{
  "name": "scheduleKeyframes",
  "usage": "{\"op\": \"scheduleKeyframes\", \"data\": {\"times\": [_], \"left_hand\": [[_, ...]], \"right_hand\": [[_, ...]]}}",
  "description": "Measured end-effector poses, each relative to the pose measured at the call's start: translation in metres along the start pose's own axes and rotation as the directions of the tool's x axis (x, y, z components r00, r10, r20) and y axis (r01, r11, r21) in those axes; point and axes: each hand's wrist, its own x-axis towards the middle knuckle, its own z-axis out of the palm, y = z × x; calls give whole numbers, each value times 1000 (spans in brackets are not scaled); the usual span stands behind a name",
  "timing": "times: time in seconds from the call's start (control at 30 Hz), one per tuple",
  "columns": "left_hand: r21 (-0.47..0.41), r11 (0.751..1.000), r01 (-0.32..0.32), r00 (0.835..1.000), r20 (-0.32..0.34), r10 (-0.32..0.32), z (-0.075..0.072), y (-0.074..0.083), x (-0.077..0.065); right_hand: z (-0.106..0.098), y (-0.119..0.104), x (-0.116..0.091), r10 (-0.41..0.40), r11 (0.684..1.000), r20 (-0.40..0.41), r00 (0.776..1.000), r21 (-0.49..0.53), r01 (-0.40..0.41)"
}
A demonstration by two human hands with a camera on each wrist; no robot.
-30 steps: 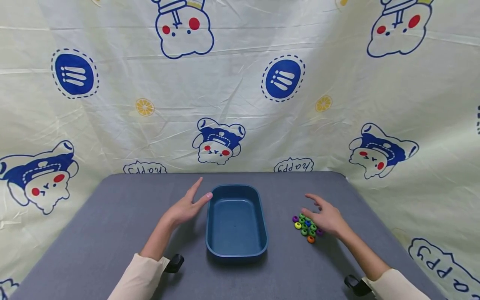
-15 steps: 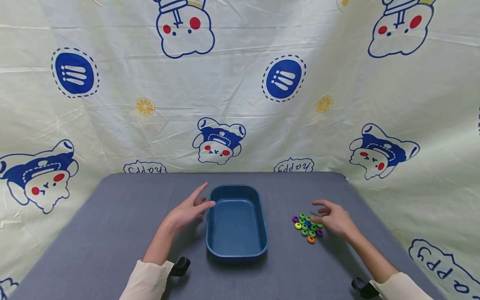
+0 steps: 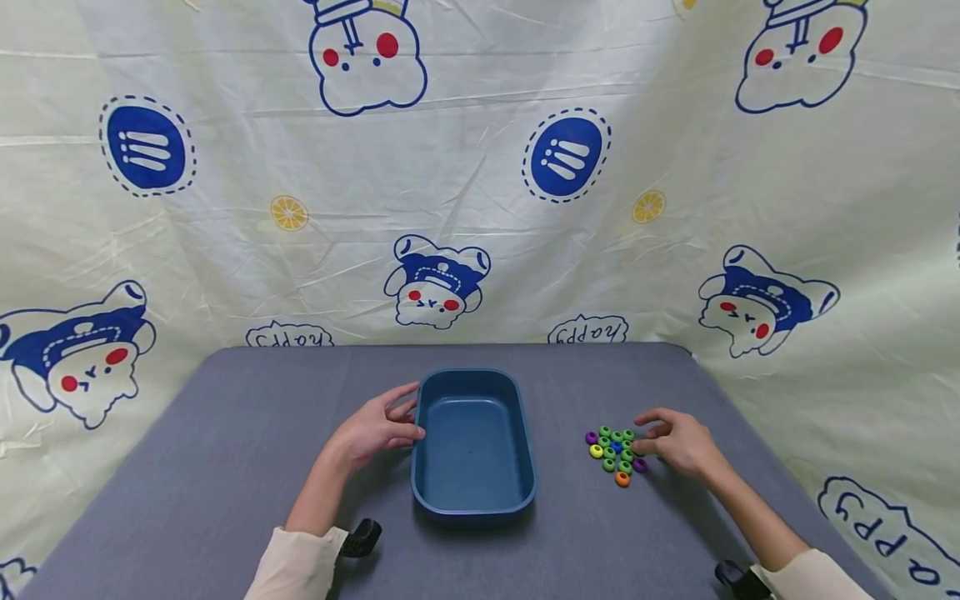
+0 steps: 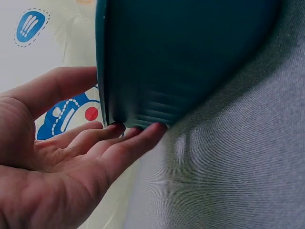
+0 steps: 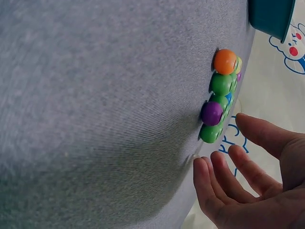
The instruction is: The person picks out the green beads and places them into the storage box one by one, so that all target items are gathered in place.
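A deep blue plastic bin (image 3: 474, 450) stands near the middle of the table. My left hand (image 3: 375, 429) holds its left side, the thumb over the rim and the fingers against the outer wall; in the left wrist view the thumb's tip is hidden behind the rim. Several round beads with holes lie bunched to the right: mostly green (image 3: 609, 465), with an orange bead (image 3: 622, 479), a yellow bead (image 3: 596, 451), a blue bead (image 3: 616, 447) and purple beads (image 5: 211, 113). Beside their right edge hovers my right hand (image 3: 682, 443), fingers loosely bent, thumb apart, nothing between them.
The grey cloth-covered table (image 3: 247, 450) runs back to a patterned white curtain (image 3: 480, 167). A strip of tabletop lies between the bin and the beads. Black bands (image 3: 362, 537) show at both cuffs.
My left hand has come nearer along the bin's left side and its fingers have closed onto the wall. My right hand has drawn right, off the beads, uncovering more of them.
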Motion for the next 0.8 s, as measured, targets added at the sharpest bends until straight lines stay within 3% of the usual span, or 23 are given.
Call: {"op": "scheduleKeyframes", "data": {"times": [0.43, 0.8], "left_hand": [[-74, 997, -3, 999, 43, 6, -3, -6, 1], [-120, 993, -3, 999, 51, 10, -1, -11, 0]], "right_hand": [[2, 7, -1, 36, 998, 19, 999, 49, -37], [7, 10, -2, 15, 999, -7, 1000, 35, -15]]}}
